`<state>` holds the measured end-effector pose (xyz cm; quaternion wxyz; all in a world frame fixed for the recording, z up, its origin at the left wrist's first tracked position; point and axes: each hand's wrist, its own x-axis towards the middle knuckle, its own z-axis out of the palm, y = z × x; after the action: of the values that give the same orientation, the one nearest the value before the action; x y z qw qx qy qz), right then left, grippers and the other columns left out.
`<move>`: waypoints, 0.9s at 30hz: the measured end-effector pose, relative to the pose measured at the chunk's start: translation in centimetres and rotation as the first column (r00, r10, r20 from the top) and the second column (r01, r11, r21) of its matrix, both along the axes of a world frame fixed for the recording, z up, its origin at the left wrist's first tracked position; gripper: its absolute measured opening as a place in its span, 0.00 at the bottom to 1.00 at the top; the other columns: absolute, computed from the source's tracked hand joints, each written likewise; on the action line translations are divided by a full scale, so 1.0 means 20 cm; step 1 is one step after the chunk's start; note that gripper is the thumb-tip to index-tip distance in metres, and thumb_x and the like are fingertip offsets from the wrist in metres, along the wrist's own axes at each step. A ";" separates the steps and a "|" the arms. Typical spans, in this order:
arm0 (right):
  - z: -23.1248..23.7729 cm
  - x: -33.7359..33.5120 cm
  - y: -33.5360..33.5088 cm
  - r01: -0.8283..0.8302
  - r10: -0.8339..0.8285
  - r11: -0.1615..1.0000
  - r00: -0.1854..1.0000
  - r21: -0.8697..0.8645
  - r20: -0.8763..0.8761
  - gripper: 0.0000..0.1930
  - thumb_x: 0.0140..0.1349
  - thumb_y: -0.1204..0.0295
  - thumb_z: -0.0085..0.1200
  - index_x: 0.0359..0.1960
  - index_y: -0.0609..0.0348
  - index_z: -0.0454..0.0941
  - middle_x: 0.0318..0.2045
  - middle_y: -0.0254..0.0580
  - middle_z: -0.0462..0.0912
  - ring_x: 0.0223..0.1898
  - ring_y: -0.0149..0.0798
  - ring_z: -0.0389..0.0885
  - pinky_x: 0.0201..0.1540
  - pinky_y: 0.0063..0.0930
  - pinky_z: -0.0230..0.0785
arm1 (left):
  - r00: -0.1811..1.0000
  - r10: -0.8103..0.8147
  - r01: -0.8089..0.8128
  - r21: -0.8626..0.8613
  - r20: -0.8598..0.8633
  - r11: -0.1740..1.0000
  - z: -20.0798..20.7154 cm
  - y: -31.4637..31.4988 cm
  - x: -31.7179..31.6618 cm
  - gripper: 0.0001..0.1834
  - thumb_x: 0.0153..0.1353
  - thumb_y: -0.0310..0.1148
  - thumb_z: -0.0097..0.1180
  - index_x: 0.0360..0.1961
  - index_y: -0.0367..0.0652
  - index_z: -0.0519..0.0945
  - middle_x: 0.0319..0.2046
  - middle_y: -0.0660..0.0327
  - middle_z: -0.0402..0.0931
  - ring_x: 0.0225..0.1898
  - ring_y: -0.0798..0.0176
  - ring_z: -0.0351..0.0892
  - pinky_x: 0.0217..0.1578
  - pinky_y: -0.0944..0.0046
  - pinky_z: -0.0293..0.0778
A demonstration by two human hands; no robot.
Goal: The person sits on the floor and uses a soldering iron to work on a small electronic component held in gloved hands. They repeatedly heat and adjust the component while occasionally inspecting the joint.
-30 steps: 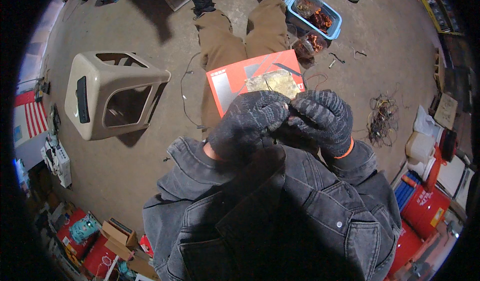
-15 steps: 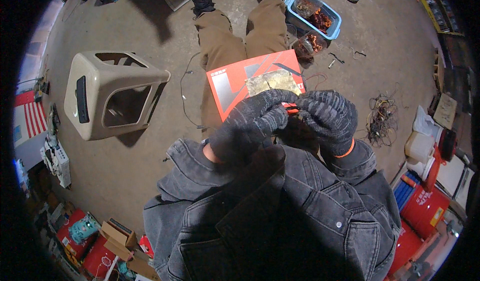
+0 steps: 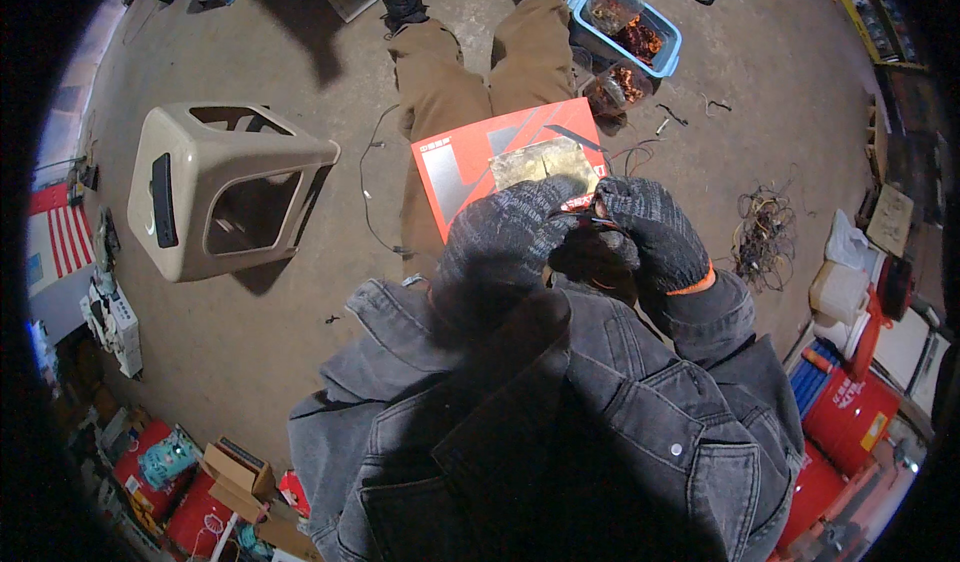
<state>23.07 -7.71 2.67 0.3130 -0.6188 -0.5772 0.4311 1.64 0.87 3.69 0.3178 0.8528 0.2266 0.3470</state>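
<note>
Both hands wear dark grey knitted gloves and meet over my lap. My left hand [image 3: 515,230] is closed, its fingertips at one end of some thin dark wires [image 3: 592,221]. My right hand [image 3: 655,224] is closed on the same wires, its fingers curled in toward the left. Thin loose strands [image 3: 632,154] rise beyond the right hand. Under and beyond the hands lies a flat red and silver box [image 3: 470,162] across my thighs. On it rests a worn yellowish plate [image 3: 545,162], partly covered by the left hand. The gloves hide just how the wires are gripped.
A blue tub [image 3: 676,50] with clear containers of copper-coloured scraps stands beyond on the right. A wire tangle [image 3: 765,237] lies on the floor to the right. A beige plastic stool [image 3: 175,187] lies on its side at left. Red drums [image 3: 850,412] stand lower right.
My hands have drawn slightly apart, and the right has turned inward. More of the dark wires shows between them. The thin strands beyond the right hand have shifted.
</note>
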 end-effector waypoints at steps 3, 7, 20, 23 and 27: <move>0.00 0.00 0.00 -0.102 0.110 0.985 0.993 0.141 -0.048 0.16 0.63 0.65 0.50 0.44 0.67 0.79 0.39 0.47 0.82 0.39 0.38 0.80 0.45 0.28 0.71 | 0.987 -0.096 0.105 0.068 -0.126 0.992 -0.01 0.00 -0.01 0.17 0.52 0.29 0.60 0.45 0.38 0.81 0.43 0.50 0.80 0.46 0.45 0.79 0.46 0.50 0.75; 0.07 -0.05 0.02 0.162 -0.171 0.985 0.892 -0.057 -0.418 0.18 0.65 0.64 0.49 0.49 0.65 0.76 0.43 0.47 0.81 0.43 0.36 0.80 0.47 0.29 0.71 | 0.977 -0.196 0.203 0.093 -0.078 0.975 -0.03 0.03 -0.04 0.17 0.54 0.27 0.57 0.47 0.38 0.80 0.44 0.48 0.79 0.48 0.44 0.78 0.48 0.49 0.73; 0.17 -0.04 0.07 -0.388 -0.017 0.717 0.821 0.580 0.570 0.18 0.49 0.72 0.64 0.44 0.47 0.82 0.38 0.39 0.84 0.37 0.43 0.83 0.37 0.32 0.75 | 0.929 -0.369 0.369 -0.021 0.024 0.929 -0.02 0.12 -0.05 0.15 0.57 0.27 0.56 0.47 0.37 0.78 0.48 0.48 0.77 0.50 0.45 0.76 0.52 0.51 0.71; 0.18 -0.06 0.06 -0.200 -0.047 0.819 0.911 0.539 0.409 0.14 0.47 0.70 0.66 0.38 0.49 0.84 0.34 0.37 0.84 0.34 0.41 0.83 0.34 0.32 0.74 | 0.957 -0.282 0.283 -0.005 0.073 0.959 0.00 0.12 -0.03 0.17 0.53 0.25 0.57 0.46 0.36 0.77 0.44 0.48 0.78 0.47 0.45 0.78 0.47 0.53 0.74; 0.22 -0.10 0.06 0.107 -0.274 0.897 0.896 0.429 0.349 0.09 0.51 0.69 0.66 0.33 0.55 0.84 0.28 0.39 0.83 0.28 0.39 0.81 0.30 0.32 0.71 | 0.956 -0.291 0.282 -0.146 -0.045 0.948 0.04 0.09 -0.06 0.16 0.52 0.24 0.57 0.44 0.34 0.78 0.42 0.48 0.78 0.45 0.46 0.79 0.45 0.54 0.76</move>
<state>21.00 -6.57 7.05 0.3492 -0.6715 -0.6396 0.1348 0.39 2.76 4.48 0.4152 0.8637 0.1342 0.2522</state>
